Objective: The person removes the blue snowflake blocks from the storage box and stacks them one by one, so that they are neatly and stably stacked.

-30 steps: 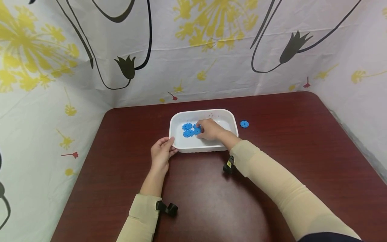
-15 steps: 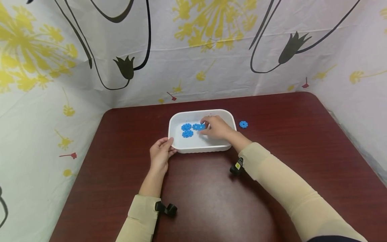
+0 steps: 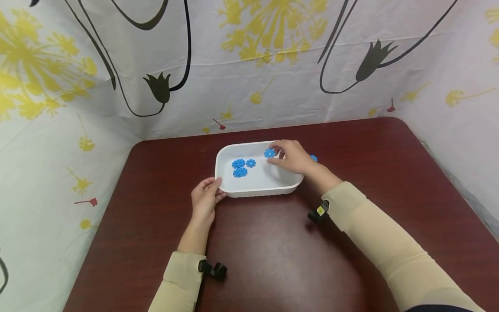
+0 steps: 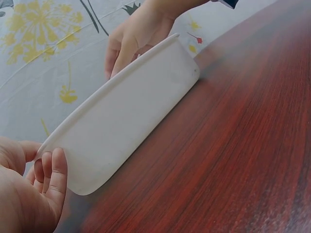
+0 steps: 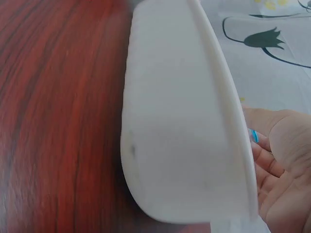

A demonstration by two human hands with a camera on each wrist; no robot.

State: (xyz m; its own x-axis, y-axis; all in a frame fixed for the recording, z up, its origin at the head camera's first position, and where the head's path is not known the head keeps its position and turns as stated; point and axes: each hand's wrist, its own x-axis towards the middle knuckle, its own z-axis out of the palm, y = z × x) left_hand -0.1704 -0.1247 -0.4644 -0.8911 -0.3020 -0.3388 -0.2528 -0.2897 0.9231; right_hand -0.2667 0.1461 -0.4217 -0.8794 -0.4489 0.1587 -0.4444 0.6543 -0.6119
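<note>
A white rectangular tray (image 3: 253, 190) stands on the dark red table. My left hand (image 3: 204, 200) grips its near left corner, thumb over the rim and fingers beneath it; the left wrist view shows the same hand (image 4: 41, 179) at the tray's end. Above the tray's right part, my right hand (image 3: 292, 157) pinches a blue notched disc (image 3: 269, 153) between thumb and fingers. In the right wrist view the tray wall covers most of that disc, and only a blue sliver (image 5: 254, 136) shows. Several more blue notched discs (image 3: 239, 172) lie in the tray's left part.
Another blue disc (image 3: 313, 158) lies on the table (image 3: 265, 251) just right of the tray, partly behind my right hand. A white cloth with printed flowers (image 3: 249, 86) hangs behind the table and along its sides.
My right hand has lifted one blue disc off the group and carried it right and up, over the tray's right part. The left hand keeps its grip on the tray corner.
</note>
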